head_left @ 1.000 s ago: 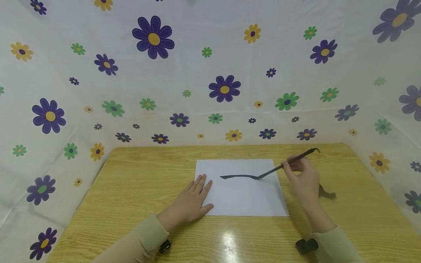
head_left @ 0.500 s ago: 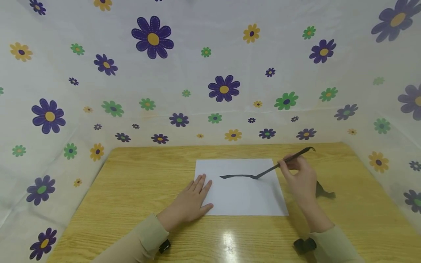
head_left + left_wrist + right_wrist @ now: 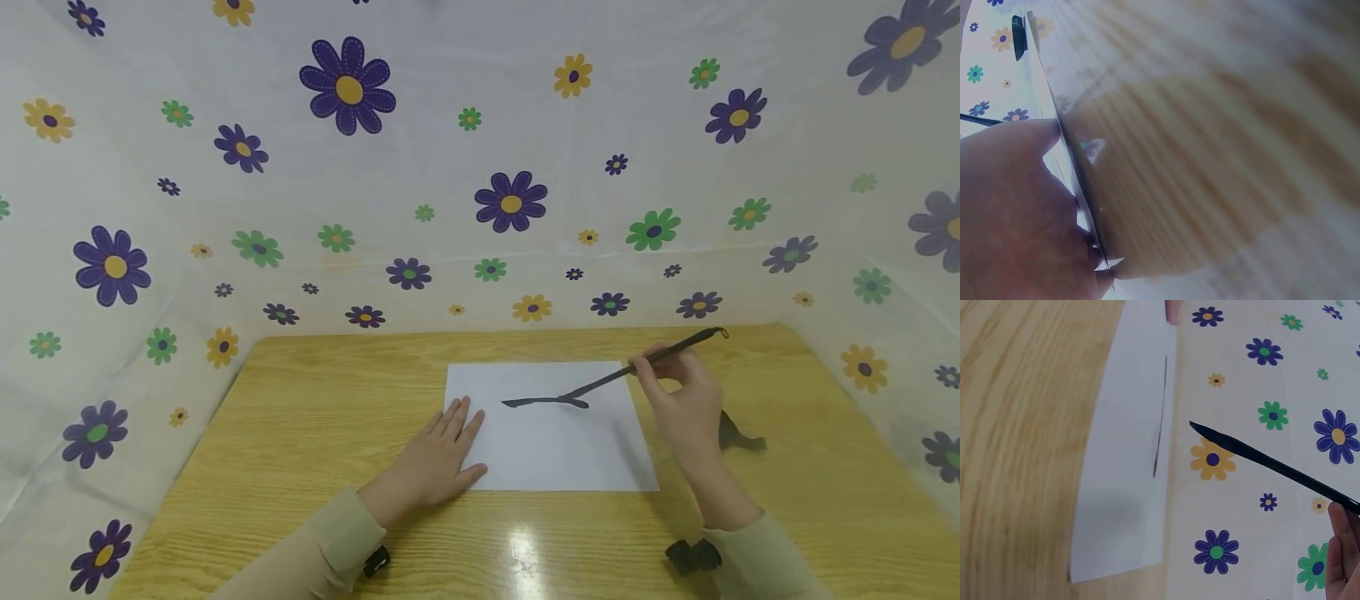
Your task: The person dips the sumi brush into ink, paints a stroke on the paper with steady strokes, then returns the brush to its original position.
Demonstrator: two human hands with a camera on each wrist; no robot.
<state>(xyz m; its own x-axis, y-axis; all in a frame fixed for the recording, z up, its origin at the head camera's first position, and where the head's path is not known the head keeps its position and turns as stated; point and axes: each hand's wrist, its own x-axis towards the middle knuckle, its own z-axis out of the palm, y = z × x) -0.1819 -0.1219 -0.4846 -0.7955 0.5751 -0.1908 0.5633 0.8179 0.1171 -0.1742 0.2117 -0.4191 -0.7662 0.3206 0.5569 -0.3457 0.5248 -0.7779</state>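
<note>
My right hand (image 3: 690, 408) pinches the handle of a black brush (image 3: 600, 382), tilted with its tip down and left. Beneath, a white sheet of paper (image 3: 555, 458) bears one long black brush stroke (image 3: 525, 403) running across its upper half. In the right wrist view, the dark pointed tip of the brush (image 3: 1222, 439) stands clear of the paper (image 3: 1122, 456) and its stroke (image 3: 1159, 425). My left hand (image 3: 435, 462) lies flat on the sheet's left edge, fingers straight and slightly spread. Close up in the left wrist view, that hand (image 3: 1010, 206) presses along the paper's edge.
A wooden table (image 3: 322, 392) carries the sheet. Flower-printed white cloth (image 3: 420, 167) encloses the back and sides. Behind my right hand lies a dark, flat strip (image 3: 741, 437), partly hidden. Black straps (image 3: 693, 557) show near both sleeve cuffs.
The brush tip has lifted off the stroke's right end and shifted slightly left and up, uncovering that end. My right hand has moved slightly left; my left hand stays put.
</note>
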